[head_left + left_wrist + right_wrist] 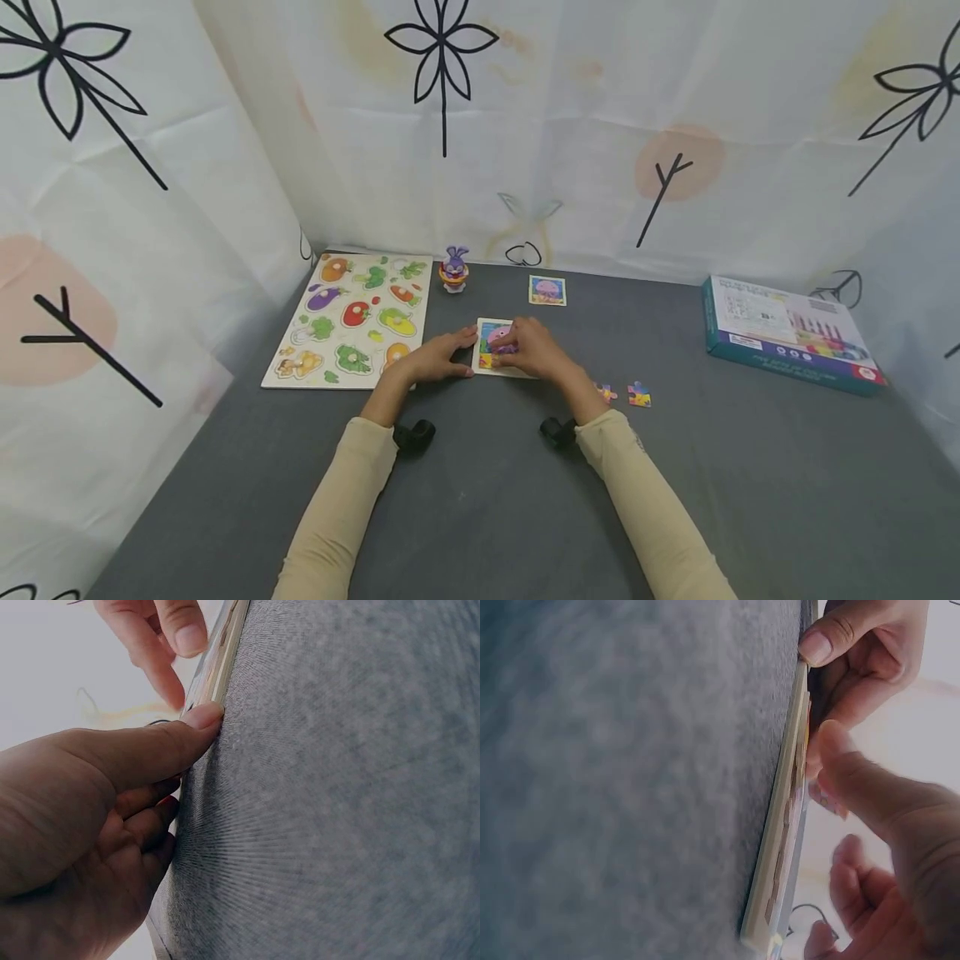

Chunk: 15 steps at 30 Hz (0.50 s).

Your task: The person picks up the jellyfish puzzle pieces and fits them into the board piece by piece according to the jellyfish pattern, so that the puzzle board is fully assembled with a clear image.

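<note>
A person's left hand (435,358) steadies the small puzzle tray (486,367) with a straight thumb at its 9 o'clock edge. The right hand (534,348) presses a purple piece (501,340) in with bent fingers; seating it likely needs a slight turn

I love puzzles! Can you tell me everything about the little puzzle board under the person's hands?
The small puzzle board is a thin, flat, pale tray that looks like wood or card and lies flat on the grey table. Its picture shows something pink and purple with yellow and blue bits. The left hand steadies its left edge with the thumb, and the right hand presses on its top, hiding the right part. Two loose puzzle pieces lie apart to its right.
</note>
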Available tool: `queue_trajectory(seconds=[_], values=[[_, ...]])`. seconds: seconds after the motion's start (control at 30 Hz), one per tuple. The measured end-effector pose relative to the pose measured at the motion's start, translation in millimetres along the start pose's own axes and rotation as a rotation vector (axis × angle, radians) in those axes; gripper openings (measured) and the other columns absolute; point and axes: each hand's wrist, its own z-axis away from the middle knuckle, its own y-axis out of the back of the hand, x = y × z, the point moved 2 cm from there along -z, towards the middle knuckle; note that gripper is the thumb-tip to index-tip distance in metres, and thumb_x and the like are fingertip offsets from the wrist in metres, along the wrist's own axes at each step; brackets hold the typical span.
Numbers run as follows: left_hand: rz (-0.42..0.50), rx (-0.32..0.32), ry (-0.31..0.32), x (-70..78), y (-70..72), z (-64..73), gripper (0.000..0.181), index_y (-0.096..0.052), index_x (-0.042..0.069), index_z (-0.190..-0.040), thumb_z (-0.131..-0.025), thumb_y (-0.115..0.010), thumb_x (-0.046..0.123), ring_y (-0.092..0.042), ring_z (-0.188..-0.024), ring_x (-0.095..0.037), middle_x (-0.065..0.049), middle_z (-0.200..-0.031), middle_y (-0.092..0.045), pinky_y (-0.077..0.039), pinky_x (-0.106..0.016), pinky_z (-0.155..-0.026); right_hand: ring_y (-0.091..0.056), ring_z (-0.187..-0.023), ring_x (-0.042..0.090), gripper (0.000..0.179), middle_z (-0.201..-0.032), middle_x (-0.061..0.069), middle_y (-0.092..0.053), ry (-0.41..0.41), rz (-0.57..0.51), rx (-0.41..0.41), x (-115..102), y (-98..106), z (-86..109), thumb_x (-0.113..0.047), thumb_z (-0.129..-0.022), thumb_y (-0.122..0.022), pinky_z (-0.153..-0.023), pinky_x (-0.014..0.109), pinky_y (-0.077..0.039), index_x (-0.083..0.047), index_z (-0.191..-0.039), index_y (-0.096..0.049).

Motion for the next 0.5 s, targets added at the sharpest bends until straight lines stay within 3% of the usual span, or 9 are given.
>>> queue_trajectory(seconds=[0.27,0.37,0.5], values=[[-0.006,0.005,-0.024,-1.1,-1.0,-3.4,0.068,-0.03,-0.001,-0.142,-0.087,-0.063,0.022,-0.019,-0.14,-0.033,-0.015,-0.152,-0.021,-0.021,-0.047,-0.112,-0.039,-0.062,0.015,0.033,-0.077,0.008,-0.058,-0.083,0.002,-0.031,2.0,-3.0,-4.8,-0.027,-0.071,-0.078,-0.055,0.026,-0.03,-0.01,-0.099,-0.073],[-0.01,0.008,-0.018,-1.4,-0.8,-2.5,0.068,-0.031,0.0,-0.142,-0.087,-0.063,0.022,-0.02,-0.139,-0.034,-0.015,-0.152,-0.021,-0.021,-0.048,-0.111,-0.045,-0.065,0.016,0.032,-0.081,0.005,-0.064,-0.136,0.03,-0.041,0.6,-4.3,-8.4,-0.03,-0.07,-0.079,-0.061,0.033,-0.036,-0.016,-0.098,-0.074],[-0.001,0.011,-0.014,-1.9,0.4,-1.4,0.068,-0.03,0.0,-0.142,-0.086,-0.064,0.021,-0.02,-0.139,-0.034,-0.015,-0.152,-0.021,-0.022,-0.048,-0.111,-0.052,-0.084,0.022,0.029,-0.095,0.003,-0.066,-0.22,0.134,-0.052,-6.5,-4.2,-13.4,-0.036,-0.068,-0.079,-0.078,0.047,-0.039,-0.021,-0.093,-0.076]])
